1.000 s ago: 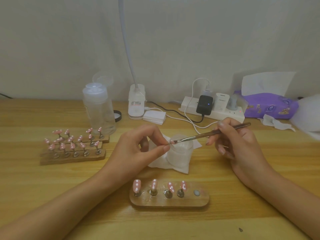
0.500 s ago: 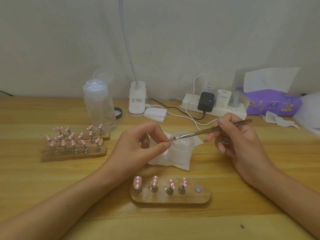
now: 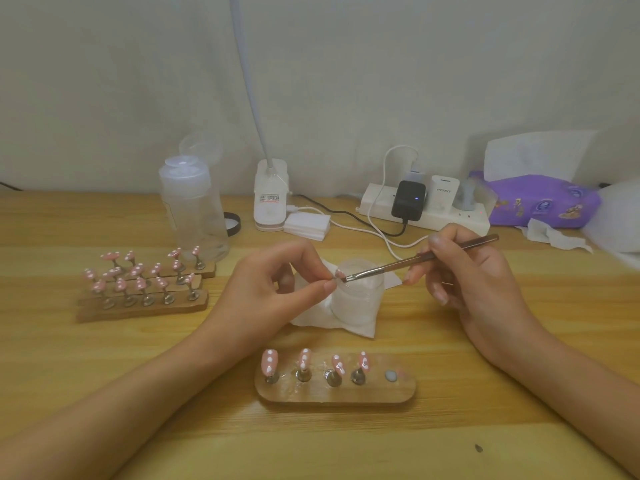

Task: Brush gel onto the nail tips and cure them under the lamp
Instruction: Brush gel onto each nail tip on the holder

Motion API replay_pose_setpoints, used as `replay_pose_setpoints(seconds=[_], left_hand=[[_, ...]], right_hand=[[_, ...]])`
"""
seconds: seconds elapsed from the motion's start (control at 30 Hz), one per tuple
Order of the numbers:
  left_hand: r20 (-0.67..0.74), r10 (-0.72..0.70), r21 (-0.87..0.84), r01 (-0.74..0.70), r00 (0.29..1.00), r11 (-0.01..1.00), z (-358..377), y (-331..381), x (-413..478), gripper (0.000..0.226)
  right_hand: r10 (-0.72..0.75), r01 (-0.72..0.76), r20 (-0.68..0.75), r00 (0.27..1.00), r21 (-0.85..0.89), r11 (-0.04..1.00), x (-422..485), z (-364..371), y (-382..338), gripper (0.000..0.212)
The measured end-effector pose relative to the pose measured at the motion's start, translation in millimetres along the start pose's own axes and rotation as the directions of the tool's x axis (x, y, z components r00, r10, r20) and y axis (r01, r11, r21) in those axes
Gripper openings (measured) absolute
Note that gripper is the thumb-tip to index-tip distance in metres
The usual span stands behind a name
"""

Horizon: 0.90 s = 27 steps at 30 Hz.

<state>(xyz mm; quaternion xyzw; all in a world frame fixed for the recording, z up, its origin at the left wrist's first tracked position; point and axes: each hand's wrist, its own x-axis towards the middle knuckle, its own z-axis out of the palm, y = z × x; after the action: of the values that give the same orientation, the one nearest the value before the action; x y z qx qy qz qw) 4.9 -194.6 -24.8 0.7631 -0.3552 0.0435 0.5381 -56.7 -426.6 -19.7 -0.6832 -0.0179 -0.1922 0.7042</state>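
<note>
gel step | our left hand pinches a nail tip above the jar, mid-tabletop | right hand grips brush, long axis pointing left, bristles touching the tip

only thing i can actually read is "pisen" on the white charger in my power strip. sticker on the lamp base and the purple tissue pack print are too blurry.

The bench is matt, grained wood, as is the holder, whose pegs look metal. The jar is frosted plastic on white paper; the nail tips are glossy.
</note>
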Motion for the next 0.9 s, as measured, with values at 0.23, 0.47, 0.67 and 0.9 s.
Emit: replay_pose_setpoints(seconds=[0.23,0.47,0.67,0.9], left_hand=[[0.005,0.032,0.032,-0.032,0.999,0.999,0,-1,0,0.013],[0.005,0.046,0.050,-0.046,0.999,0.998,-1,-1,0,0.011],[0.007,0.049,0.037,-0.049,0.999,0.998,-1,-2,0,0.010],[0.016,0.050,0.025,-0.051,0.999,0.998,-1,-3,0,0.010]], right_hand=[[-0.038,0.037,-0.093,0.995,-0.009,0.999,-1,-3,-3,0.033],[-0.003,0.006,-0.142,0.990,0.023,1.000,5,-22,-12,0.030],[-0.125,0.124,0.011,0.992,0.065,0.990,9,-28,-15,0.032],[-0.271,0.288,0.162,0.949,-0.097,0.953,12,-36,-19,0.020]])
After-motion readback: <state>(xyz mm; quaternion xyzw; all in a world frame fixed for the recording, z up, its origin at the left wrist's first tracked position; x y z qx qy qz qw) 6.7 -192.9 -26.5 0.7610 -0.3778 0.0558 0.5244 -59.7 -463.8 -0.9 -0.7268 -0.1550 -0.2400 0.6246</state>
